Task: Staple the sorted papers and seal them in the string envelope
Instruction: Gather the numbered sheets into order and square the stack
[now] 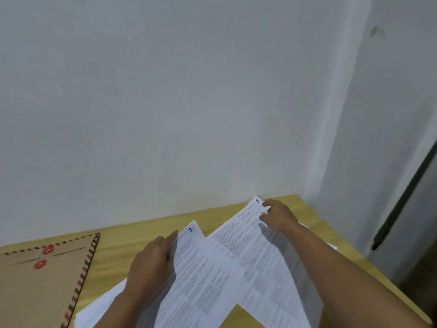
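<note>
Plainly, counted by kind:
Hands: two, both bare, both reaching in from the near edge of the desk (113,261).
Numbered sheets: two printed pages are showing handwritten numbers at their top corners.
Sheet marked 1 (201,275): it is lying at the middle of the desk, tilted, its numbered corner pointing toward the far edge.
Sheet marked 5 (257,254): it is lying toward the far right corner of the desk, overlapping the right side of the sheet marked 1.
Other sheets: at least one more white page (104,304) is peeking out below the left forearm near the front edge, and a white edge (331,245) is showing past the right forearm; an exact count cannot be told.
String envelope (40,285): one, brown with a red-and-dark striped border and two red discs, is lying at the left side of the desk, running off the near left corner.
Left hand (151,259): it is resting along the left edge of the sheet marked 1, fingers stretched toward its top corner; whether it is pinching the page or only pressing it cannot be told.
Right hand (279,216): it is gripping the top right edge of the sheet marked 5, fingers curled over the paper just beside the number.
Envelope to hands: it is sitting well apart from both, left of the left hand, untouched.
</note>
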`<state>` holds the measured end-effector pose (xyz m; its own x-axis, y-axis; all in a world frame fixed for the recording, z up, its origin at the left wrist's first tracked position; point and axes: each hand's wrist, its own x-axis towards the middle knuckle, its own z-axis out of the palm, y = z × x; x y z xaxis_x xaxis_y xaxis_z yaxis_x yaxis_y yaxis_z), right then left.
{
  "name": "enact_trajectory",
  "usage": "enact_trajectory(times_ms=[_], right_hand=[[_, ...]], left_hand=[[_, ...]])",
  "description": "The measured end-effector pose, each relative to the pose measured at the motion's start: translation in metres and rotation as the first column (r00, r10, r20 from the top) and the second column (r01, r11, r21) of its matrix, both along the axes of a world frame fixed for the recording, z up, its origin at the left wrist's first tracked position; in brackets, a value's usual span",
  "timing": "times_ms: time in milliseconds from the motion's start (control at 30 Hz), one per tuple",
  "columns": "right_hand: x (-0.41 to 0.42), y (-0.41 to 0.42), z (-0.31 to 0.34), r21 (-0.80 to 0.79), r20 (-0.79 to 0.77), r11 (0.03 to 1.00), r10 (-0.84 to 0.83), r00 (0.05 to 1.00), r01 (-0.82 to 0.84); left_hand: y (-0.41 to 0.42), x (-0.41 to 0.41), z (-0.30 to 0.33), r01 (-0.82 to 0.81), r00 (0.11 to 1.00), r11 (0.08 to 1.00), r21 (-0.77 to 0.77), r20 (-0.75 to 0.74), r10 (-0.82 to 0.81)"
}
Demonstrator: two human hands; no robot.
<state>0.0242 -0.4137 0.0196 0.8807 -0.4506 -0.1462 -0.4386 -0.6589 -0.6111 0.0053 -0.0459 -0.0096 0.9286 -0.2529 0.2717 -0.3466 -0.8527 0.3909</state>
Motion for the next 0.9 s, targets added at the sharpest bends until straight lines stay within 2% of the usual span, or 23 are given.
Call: enact_trajectory(times_ms=[100, 267, 400, 567, 667, 800, 900], right_hand=[[0.023, -0.02, -0.001, -0.082, -0.07, 0.996, 0.026, 0.997, -0.031], [0.053, -0.019, -0.004, -0.124, -0.131, 0.985, 0.103, 0.986, -0.12], [0.075, -0.021, -0.008, -0.182, -0.201, 0.977, 0.072, 0.977, -0.109], [0.109, -0.06, -0.042, -0.05, -0.101, 0.998, 0.023, 0.995, -0.028], [0.099, -0.048, -0.03, 0.0, -0.019, 0.999, -0.047, 0.999, 0.047], [0.089, -0.027, -0.015, -0.019, 0.128, 0.986, -0.162, 0.978, 0.166], [0.084, -0.011, -0.001, 0.025, 0.247, 0.991, -0.137, 0.959, 0.135]], left_hand=[[-0.002, 0.018, -0.017, 0.015, 1.0, 1.0, -0.022, 0.027, -0.015], [-0.001, 0.04, -0.031, 0.063, 0.998, 0.995, -0.076, 0.035, -0.061], [0.0, 0.046, -0.038, 0.087, 0.995, 0.987, -0.133, 0.062, -0.08], [-0.001, 0.049, -0.041, 0.107, 0.991, 0.982, -0.154, 0.092, -0.094], [-0.001, 0.05, -0.042, 0.109, 0.991, 0.983, -0.151, 0.089, -0.096], [-0.001, 0.049, -0.042, 0.132, 0.988, 0.976, -0.175, 0.1, -0.116], [0.0, 0.044, -0.037, 0.142, 0.986, 0.973, -0.181, 0.108, -0.124]])
